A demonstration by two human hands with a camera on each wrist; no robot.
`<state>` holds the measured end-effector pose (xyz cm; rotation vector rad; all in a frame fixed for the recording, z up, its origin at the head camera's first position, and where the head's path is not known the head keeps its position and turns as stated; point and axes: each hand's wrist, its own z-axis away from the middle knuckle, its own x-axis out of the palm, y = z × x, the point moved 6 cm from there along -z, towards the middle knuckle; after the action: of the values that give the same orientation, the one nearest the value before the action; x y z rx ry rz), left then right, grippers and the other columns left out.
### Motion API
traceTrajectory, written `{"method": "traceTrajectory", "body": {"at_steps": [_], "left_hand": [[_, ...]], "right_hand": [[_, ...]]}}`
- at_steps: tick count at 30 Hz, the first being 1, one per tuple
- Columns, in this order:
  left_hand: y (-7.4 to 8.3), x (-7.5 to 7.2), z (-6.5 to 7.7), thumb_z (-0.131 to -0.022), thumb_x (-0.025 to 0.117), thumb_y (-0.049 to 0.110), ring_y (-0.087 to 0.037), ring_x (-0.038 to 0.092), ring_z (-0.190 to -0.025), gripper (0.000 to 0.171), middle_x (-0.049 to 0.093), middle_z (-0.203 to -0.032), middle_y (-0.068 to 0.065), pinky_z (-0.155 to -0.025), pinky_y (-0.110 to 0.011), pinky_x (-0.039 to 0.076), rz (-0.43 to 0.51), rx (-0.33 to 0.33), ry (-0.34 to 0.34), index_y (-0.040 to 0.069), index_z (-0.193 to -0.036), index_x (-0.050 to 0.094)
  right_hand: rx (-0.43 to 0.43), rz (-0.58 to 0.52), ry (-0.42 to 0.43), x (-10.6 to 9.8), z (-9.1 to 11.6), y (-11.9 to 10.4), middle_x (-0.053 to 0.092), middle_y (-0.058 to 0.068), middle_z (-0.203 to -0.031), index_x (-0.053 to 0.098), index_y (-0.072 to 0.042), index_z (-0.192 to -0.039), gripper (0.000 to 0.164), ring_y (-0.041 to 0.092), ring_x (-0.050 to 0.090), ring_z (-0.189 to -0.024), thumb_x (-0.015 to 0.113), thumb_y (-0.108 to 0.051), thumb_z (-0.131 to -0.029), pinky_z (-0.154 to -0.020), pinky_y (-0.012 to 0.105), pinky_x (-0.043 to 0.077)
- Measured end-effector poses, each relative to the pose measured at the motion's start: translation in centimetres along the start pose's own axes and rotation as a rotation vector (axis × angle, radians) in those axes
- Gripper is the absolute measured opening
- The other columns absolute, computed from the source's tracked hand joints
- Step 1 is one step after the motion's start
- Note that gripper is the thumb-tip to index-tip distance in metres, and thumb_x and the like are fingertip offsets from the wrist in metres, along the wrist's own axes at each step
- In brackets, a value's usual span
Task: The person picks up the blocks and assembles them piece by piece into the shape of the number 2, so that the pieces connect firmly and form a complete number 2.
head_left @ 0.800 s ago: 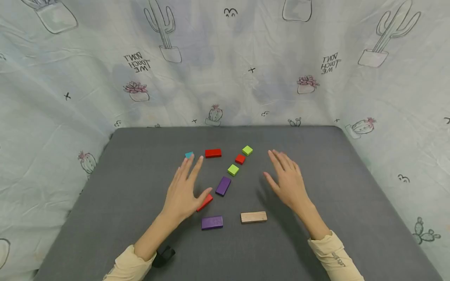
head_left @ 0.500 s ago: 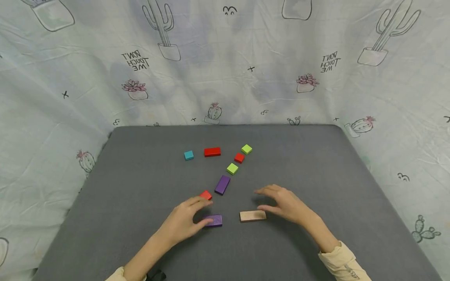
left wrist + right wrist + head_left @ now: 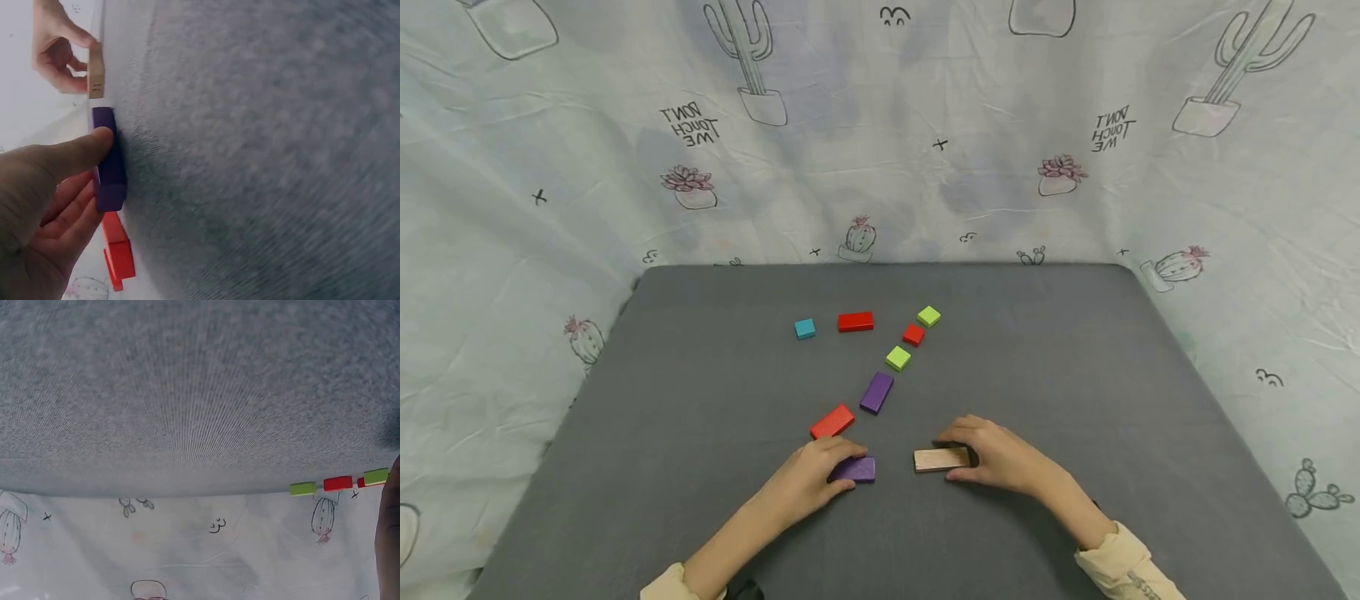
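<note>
My left hand [image 3: 801, 483] pinches a purple rectangular block [image 3: 862, 471] flat on the grey table. In the left wrist view its thumb [image 3: 100, 142] lies on one long side, fingers on the other. A short way to the right, my right hand [image 3: 1003, 457] holds the right end of a plain wooden block [image 3: 934, 460] between thumb and fingers. The two blocks lie roughly in line, with a gap between them. Just behind the left hand is a red block [image 3: 832, 422]. The right wrist view catches only a strip of the right hand [image 3: 389, 531].
Beyond the hands, a second purple block [image 3: 877, 392], a green block [image 3: 898, 358], a small red block [image 3: 913, 335] and another green block [image 3: 928, 316] form a slanting row. A long red block [image 3: 855, 322] and a blue block [image 3: 805, 328] lie farther back. Patterned cloth [image 3: 880, 125] surrounds the table [image 3: 1037, 350].
Both hands have come down toward the front of the table, from spread above it to the two near blocks. The left now grips the purple block, the right the wooden one.
</note>
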<state>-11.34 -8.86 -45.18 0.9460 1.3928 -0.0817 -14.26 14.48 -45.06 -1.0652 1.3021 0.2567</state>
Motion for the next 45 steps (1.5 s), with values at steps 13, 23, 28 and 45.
{"method": "traceTrajectory", "body": {"at_steps": [13,23,28,45], "left_hand": [[-0.6,-1.4,-0.8,-0.073,0.082,0.007,-0.014,0.066,-0.096,0.041,0.071,-0.103,-0.005,-0.083,-0.031,0.052,0.061,0.055,0.045,0.001,-0.111,0.066],[-1.3,-1.4,-1.2,-0.073,0.082,0.004,-0.015,0.067,-0.095,0.038,0.071,-0.101,-0.007,-0.081,-0.031,0.053,0.084,0.043,0.032,0.000,-0.108,0.067],[-1.5,-1.3,-1.2,-0.073,0.082,0.004,-0.015,0.067,-0.096,0.038,0.071,-0.101,-0.007,-0.081,-0.031,0.053,0.071,0.051,0.030,0.000,-0.108,0.067],[-1.0,-1.3,-1.4,-0.076,0.080,0.008,-0.017,0.066,-0.093,0.033,0.070,-0.099,-0.005,-0.078,-0.033,0.053,-0.031,0.020,-0.010,0.004,-0.106,0.066]], "right_hand": [[-0.026,-0.015,0.016,-0.1,-0.1,0.3,0.063,-0.005,-0.099,0.069,-0.011,-0.103,0.023,0.004,0.056,-0.085,0.077,-0.018,-0.082,-0.074,0.024,0.049],[-0.051,-0.018,0.032,0.2,-0.1,0.2,0.064,-0.003,-0.098,0.069,-0.009,-0.103,0.024,0.005,0.057,-0.086,0.078,-0.015,-0.081,-0.074,0.025,0.050],[-0.046,-0.020,0.027,0.2,-0.2,0.2,0.064,-0.003,-0.098,0.069,-0.009,-0.103,0.024,0.005,0.057,-0.086,0.078,-0.015,-0.081,-0.074,0.025,0.050],[-0.043,-0.045,0.023,0.1,-0.2,0.1,0.063,-0.005,-0.098,0.070,-0.010,-0.102,0.023,0.003,0.055,-0.084,0.078,-0.016,-0.081,-0.072,0.023,0.049]]}}
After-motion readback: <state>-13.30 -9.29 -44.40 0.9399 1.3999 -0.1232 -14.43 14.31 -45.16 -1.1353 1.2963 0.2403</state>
